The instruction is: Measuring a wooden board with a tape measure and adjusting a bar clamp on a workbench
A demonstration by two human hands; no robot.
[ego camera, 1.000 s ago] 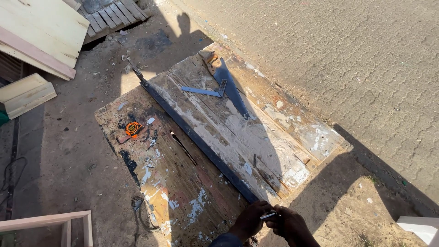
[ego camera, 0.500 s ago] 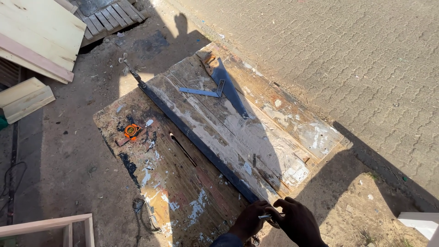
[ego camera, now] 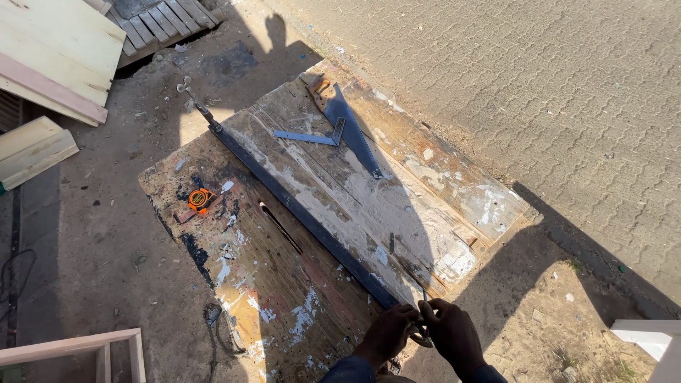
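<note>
Steel clamp handle (ego camera: 418,332) (one) is clenched by both left hand (ego camera: 389,335) and right hand (ego camera: 452,333).

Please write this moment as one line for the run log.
left hand: on clamp end | right hand: on clamp end | clamp bar: across workbench

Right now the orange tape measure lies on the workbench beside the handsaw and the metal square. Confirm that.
Not quite. The head view shows the orange tape measure on the workbench, but alone near its left edge. The handsaw and metal square lie together at the far end.
</note>
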